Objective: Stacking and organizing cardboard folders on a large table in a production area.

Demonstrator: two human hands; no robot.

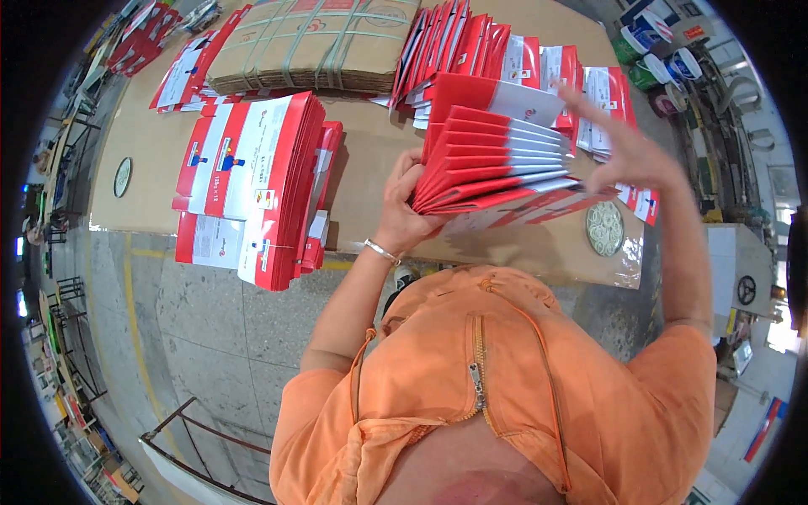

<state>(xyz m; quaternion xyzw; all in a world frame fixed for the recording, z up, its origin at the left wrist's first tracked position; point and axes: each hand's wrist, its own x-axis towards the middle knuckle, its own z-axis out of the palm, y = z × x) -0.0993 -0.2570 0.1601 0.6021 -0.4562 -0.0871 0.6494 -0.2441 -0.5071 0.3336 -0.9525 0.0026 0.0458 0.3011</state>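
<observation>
Fanned red-and-white flat cartons (492, 160) in hand, matching stacks (252, 181) left, strapped brown cardboard bundle (311, 42) behind.

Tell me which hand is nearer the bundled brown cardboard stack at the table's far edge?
Left. The left hand sits below the cardboard stack; the right hand is farther off to its right.

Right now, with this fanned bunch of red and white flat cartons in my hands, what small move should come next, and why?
Probably bring the right hand down onto the fanned red and white flat cartons and press them square. The left hand grips one end only, the edges are splayed apart, and the right hand's open fingers touch just the top.
</observation>
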